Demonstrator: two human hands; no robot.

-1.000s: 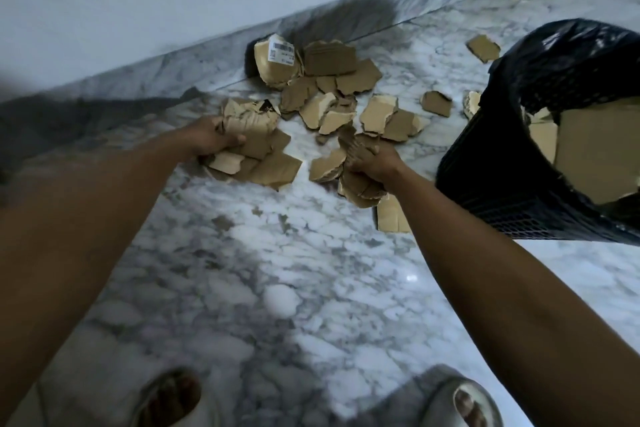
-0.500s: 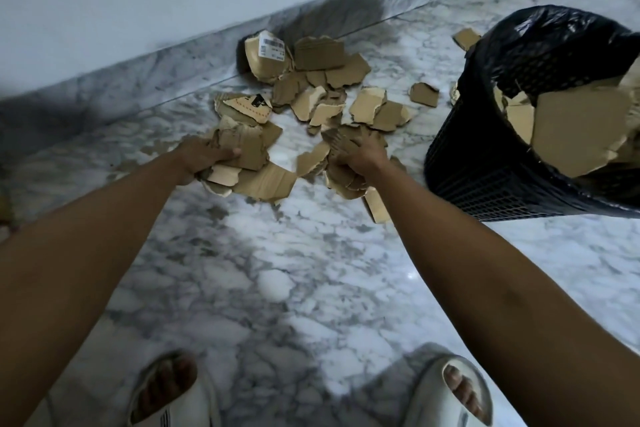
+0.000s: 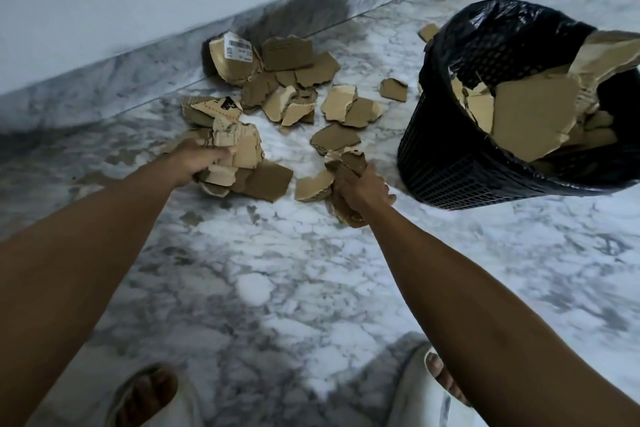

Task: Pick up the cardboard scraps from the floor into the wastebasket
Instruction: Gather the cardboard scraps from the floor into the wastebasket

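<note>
On the marble floor (image 3: 277, 270), cardboard scraps (image 3: 294, 87) were gripped in bunches by the left hand (image 3: 197, 159) and right hand (image 3: 360, 187) beside the wastebasket (image 3: 450, 166).

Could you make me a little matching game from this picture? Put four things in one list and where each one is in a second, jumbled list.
Things:
1. wastebasket
2. scrap with white label
3. left hand
4. right hand

Places:
A. against the wall's base
B. gripping scraps nearest the basket
C. far right, lined with a black bag
D. gripping a bundle left of the pile

Pairs: 1-C, 2-A, 3-D, 4-B
</note>
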